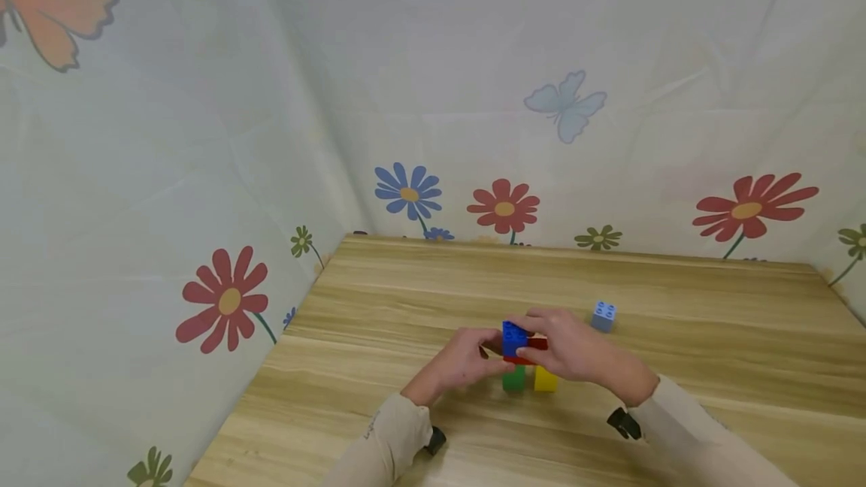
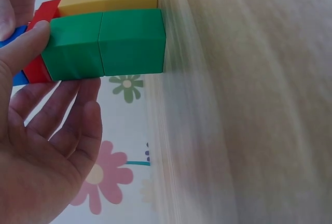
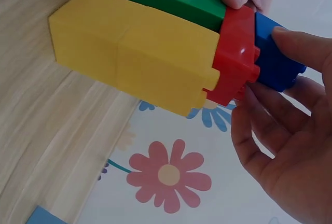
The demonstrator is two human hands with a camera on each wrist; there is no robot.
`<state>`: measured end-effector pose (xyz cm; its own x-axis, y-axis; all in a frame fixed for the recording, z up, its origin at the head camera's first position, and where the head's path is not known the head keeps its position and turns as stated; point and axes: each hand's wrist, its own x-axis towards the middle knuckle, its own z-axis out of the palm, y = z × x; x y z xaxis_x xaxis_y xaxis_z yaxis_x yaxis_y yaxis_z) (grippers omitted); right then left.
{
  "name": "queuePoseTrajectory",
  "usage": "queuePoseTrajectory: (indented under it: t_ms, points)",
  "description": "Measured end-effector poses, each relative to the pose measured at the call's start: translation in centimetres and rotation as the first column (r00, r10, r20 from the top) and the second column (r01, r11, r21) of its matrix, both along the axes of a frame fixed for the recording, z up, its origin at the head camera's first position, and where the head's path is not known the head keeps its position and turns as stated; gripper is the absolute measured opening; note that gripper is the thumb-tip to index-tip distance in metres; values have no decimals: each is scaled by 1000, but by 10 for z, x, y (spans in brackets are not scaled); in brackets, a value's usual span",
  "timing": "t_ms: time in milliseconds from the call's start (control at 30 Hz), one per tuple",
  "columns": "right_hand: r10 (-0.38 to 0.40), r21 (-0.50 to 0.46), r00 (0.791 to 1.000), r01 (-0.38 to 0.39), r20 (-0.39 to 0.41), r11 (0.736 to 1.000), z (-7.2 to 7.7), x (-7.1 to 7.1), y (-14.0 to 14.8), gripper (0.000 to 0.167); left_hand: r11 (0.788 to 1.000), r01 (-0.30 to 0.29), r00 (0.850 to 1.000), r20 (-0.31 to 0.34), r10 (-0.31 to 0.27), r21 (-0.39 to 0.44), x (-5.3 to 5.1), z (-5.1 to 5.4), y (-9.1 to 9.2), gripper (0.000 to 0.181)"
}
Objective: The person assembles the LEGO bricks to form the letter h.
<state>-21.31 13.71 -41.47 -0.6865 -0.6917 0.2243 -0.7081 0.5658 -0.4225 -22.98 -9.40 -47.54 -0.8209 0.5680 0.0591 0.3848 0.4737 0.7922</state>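
Two columns of toy building bricks stand side by side on the table, one of green bricks point(image 2: 132, 42) and one of yellow bricks point(image 3: 166, 53). A red brick point(image 3: 236, 53) lies across their tops, with a blue brick point(image 1: 514, 338) on its green-side end. My right hand point(image 1: 571, 346) pinches the blue brick between thumb and fingers. From the other side my left hand point(image 1: 465, 358) grips the red brick, its thumb at the seam with the green column and its fingers behind. Whether the blue brick is fully pressed down is hard to tell.
A light blue brick point(image 1: 604, 317) sits on the wooden table point(image 1: 406, 276), behind and to the right of the stack. White cloth point(image 1: 433, 81) printed with flowers and butterflies hangs along the table's back and left edges.
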Motion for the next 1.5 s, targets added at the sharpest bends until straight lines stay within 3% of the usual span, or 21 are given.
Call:
queuePoseTrajectory:
  t_ms: [467,667,867,967,1133,1300,1500]
  points:
    - [-47,-16,999,47,24,999,-11,3,2,45,1000,0,1000,16,0,4,2,1,1,24]
    - [-59,-59,997,63,56,996,-15,4,3,46,1000,-4,999,38,4,-8,3,0,1,24]
    - [-77,-118,990,91,120,989,-14,5,9,56,1000,-18,998,65,18,-8,4,3,1,23]
    - [-86,-176,992,100,90,979,-14,3,19,56,1000,-24,997,68,24,-6,3,4,1,23]
    - [-152,-226,988,152,21,962,-15,-6,41,49,999,-32,996,77,33,-14,1,4,1,24]
    - [-244,-174,970,242,14,955,-19,-20,64,43,999,-38,996,81,40,-21,0,3,0,22]
    - [-343,-93,939,342,-2,935,-40,-38,89,47,999,-27,997,69,29,-24,1,4,1,23]
